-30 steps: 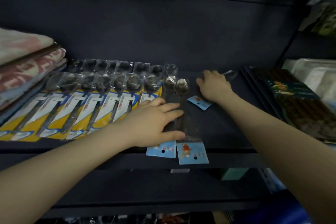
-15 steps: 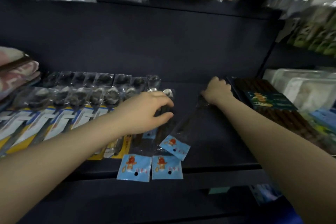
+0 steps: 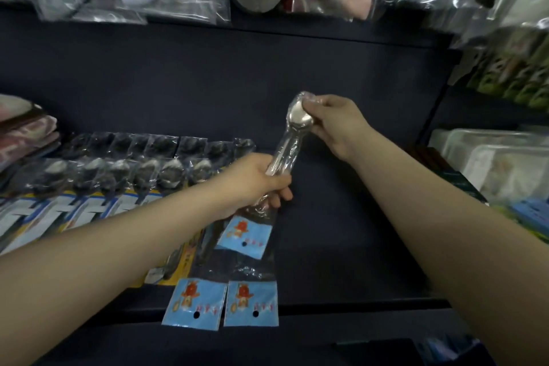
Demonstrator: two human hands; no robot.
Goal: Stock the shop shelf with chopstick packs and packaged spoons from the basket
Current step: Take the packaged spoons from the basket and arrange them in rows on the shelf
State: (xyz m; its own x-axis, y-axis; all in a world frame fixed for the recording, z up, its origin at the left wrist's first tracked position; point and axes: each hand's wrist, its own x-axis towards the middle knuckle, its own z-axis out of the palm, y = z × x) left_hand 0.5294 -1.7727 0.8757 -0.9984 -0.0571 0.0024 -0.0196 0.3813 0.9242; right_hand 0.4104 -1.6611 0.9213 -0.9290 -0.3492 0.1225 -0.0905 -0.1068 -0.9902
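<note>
1. nearest, two packaged spoons [image 3: 225,297] lie flat on the shop shelf [image 3: 341,246], their blue header cards hanging over its front lip.
2. just above and behind those two, the left hand [image 3: 252,181] has its fingers curled round the handle part of a third spoon pack [image 3: 285,145], lifted off the shelf, its blue card dangling below the fist.
3. beyond the left hand, the right hand [image 3: 332,122] pinches the bowl end of that same pack, so the pack runs tilted between both hands.
4. left of the held pack, rows of yellow-carded spoons [image 3: 98,181] already fill the shelf.
5. step in hand, i judge: placing this spoon pack. the next move calls for lowering it flat beside the two blue-carded ones, card forward, onto the bare patch to their right.
6. no basket is in view.
</note>
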